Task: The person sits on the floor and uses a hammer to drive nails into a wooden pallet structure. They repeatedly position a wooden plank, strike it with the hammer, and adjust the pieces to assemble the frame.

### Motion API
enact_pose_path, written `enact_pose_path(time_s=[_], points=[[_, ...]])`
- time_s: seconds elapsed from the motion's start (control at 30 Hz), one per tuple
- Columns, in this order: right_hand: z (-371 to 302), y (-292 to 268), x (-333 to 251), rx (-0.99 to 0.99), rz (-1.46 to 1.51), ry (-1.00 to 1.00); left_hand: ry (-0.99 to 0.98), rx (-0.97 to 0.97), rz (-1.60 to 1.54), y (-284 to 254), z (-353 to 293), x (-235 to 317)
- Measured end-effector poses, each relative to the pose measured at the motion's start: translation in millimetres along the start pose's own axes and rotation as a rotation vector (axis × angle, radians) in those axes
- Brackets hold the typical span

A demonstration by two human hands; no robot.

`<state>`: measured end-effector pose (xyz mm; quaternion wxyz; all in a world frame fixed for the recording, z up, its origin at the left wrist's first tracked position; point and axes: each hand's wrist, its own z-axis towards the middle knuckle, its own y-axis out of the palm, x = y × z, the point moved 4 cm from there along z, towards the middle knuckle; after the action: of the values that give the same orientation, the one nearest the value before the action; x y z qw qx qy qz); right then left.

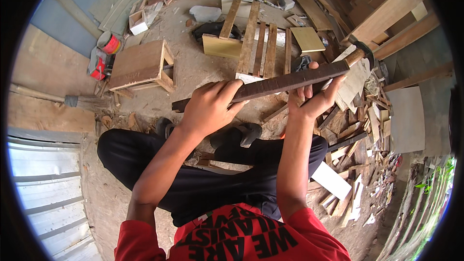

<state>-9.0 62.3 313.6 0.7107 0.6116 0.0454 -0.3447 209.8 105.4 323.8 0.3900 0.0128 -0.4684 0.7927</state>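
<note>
A long dark wooden batten (285,83) is held slantwise above my lap, its right end higher in the picture. My left hand (210,104) is closed round it near its left end. Farther right, my right hand (314,94) is closed about the batten from below, with a fingertip showing above its upper edge. Past the batten's right end show a brown wooden handle (355,57) and the dark metal head of a hammer (366,53). The rest of that handle is hidden behind the batten, by my right hand.
A small wooden stool (140,67) stands ahead left, beside red paint cans (110,43). Planks (247,36) lie ahead on the floor. Scrap wood (357,130) is heaped at the right, near leaning boards (394,14). A broom (87,101) lies at the left.
</note>
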Motion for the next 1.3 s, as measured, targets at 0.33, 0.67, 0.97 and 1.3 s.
enact_pose_path(time_s=[0.33,0.67,0.97,1.3], points=[[-12,-68,44,0.258,-0.646,0.324,-0.492,-0.368,-0.362,24,-6,-101],[-165,-155,94,0.109,-0.847,0.724,-0.92,-0.277,-0.174,125,-139,-293],[-175,-163,108,0.094,-0.989,0.941,-0.91,-0.463,-0.086,206,-163,-359],[-153,-170,161,0.059,-1.067,0.992,-0.811,-0.188,0.025,251,-174,-360]])
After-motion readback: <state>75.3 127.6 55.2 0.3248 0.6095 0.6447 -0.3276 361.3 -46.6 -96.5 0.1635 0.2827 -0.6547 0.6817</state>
